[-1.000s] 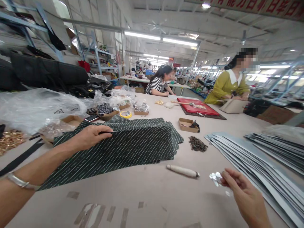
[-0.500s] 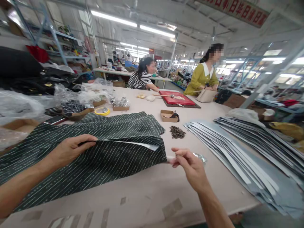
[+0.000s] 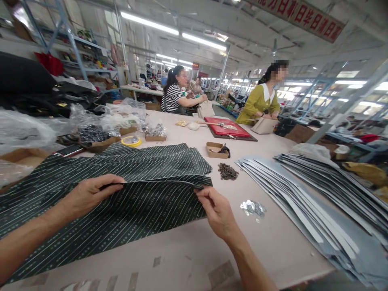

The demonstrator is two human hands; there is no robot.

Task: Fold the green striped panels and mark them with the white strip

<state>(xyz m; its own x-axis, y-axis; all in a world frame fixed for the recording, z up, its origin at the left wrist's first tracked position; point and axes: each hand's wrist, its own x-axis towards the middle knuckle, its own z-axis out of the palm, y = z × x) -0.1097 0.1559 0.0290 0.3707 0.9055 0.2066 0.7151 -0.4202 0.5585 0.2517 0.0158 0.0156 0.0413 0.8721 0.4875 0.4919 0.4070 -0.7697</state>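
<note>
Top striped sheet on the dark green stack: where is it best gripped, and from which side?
Pinch the top striped sheet along its near edge, coming from the person's side, where that edge stands raised off the stack. Being wide, thin and probably limp, it suits two spread grips, as the left hand and right hand show.

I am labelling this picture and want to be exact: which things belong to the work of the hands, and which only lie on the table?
In the work: left hand and right hand, each pinching the top striped sheet; stack of striped sheets under it.
Lying about: silver pieces, dark small parts, cardboard box, yellow tape ring, grey sheets.
</note>
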